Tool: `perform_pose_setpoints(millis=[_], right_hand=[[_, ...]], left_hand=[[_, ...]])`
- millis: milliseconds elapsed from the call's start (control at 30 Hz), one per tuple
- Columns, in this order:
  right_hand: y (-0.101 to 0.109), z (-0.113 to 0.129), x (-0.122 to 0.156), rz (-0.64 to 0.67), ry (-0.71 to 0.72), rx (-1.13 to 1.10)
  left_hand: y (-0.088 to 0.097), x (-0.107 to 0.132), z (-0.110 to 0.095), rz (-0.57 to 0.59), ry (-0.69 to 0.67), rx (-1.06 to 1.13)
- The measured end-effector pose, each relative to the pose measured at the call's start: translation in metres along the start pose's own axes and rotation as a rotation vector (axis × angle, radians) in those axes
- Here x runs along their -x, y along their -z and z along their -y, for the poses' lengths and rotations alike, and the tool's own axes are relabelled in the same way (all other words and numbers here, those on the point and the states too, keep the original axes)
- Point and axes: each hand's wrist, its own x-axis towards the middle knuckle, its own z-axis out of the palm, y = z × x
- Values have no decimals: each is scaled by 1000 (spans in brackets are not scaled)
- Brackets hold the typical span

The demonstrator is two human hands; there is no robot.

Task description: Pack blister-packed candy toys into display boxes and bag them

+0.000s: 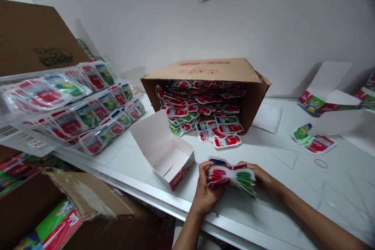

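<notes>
Both hands grip a stack of small red, green and white printed packets (pixel 231 177) just above the white table (pixel 293 211), near its front edge. My left hand (pixel 205 189) closes on the stack's left end, fingers curled over the top. On the right end sits my right hand (pixel 262 177), also closed. An open white carton with a red and green printed side (pixel 164 152) lies tipped just left of my hands. Behind it a brown cardboard box (pixel 211 72) lies on its side, and many of the same packets (pixel 202 109) spill out of it.
Clear plastic trays of packets (pixel 73 109) are stacked at the left. A torn cardboard box (pixel 73 203) stands below the table edge. Flattened printed cartons (pixel 325 97), loose packets (pixel 315 140) and a rubber band (pixel 320 163) lie at the right.
</notes>
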Motion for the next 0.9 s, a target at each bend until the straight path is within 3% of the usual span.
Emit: perform_pose_setpoints(millis=[67, 133, 233, 300, 400, 467, 567, 633, 700, 800, 900], right_hand=[[6, 3, -6, 104, -82, -52], [18, 10, -22, 114, -86, 137], [44, 19, -65, -156, 66, 616], [60, 20, -97, -320, 97, 798], [78, 16, -129, -379, 87, 903], [84, 11, -132, -386, 83, 928], [78, 5, -112, -457, 84, 937], [63, 3, -85, -510, 91, 877], [41, 2, -54, -471, 103, 698], [12, 8, -13, -164, 64, 354], [6, 19, 7, 107, -7, 195]], left_hand=[[0, 1, 1, 13, 63, 85], [0, 1, 0, 57, 85, 47], [3, 1, -1, 98, 27, -70], [4, 2, -2, 105, -9, -74], [4, 4, -4, 110, -5, -49], [3, 5, -5, 105, 6, -51], [3, 4, -5, 105, 16, -71], [3, 3, -4, 82, -22, -110], [4, 1, -3, 46, -92, -169], [6, 0, 1, 45, -141, -218], [6, 3, 4, 81, -118, -152]])
